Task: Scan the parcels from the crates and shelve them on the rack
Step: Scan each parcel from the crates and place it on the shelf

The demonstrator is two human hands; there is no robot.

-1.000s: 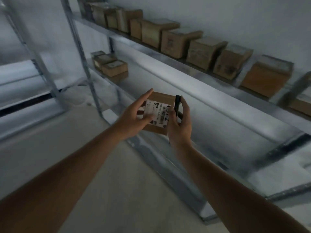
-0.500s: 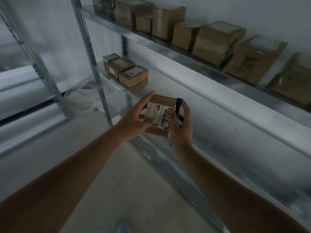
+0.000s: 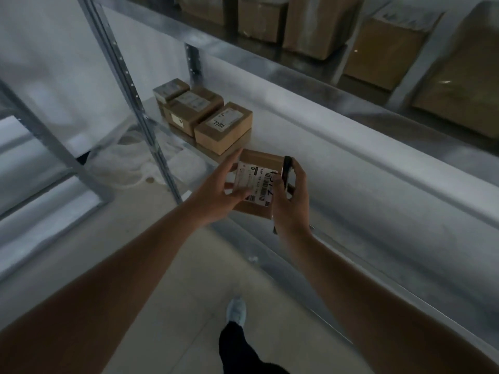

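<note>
My shoe (image 3: pixel 236 311) and dark trouser leg (image 3: pixel 237 346) are showing below on the pale floor (image 3: pixel 167 279). Both my bare forearms are reaching forward over it. My left hand (image 3: pixel 216 195) is holding the small cardboard parcel (image 3: pixel 256 184) from its left side, thumb pressing on the white label (image 3: pixel 255 183) and fingers (image 3: pixel 232 164) curling around the far edge. My right hand (image 3: pixel 290 203) is gripping a slim black scanner (image 3: pixel 286 171), fingers wrapped around it, with the thumb side lying against the parcel's right edge. The parcel is hanging in the air just in front of the lower shelf (image 3: pixel 351 190) of the metal rack (image 3: pixel 140 109), label facing up at me with barcode and handwritten marks. Just beyond it, three shelved parcels (image 3: pixel 222 128) are sitting together at the shelf's left end, close to the upright. Farther up, a row of larger brown boxes (image 3: pixel 383 47) is lining the upper shelf, blurred.
</note>
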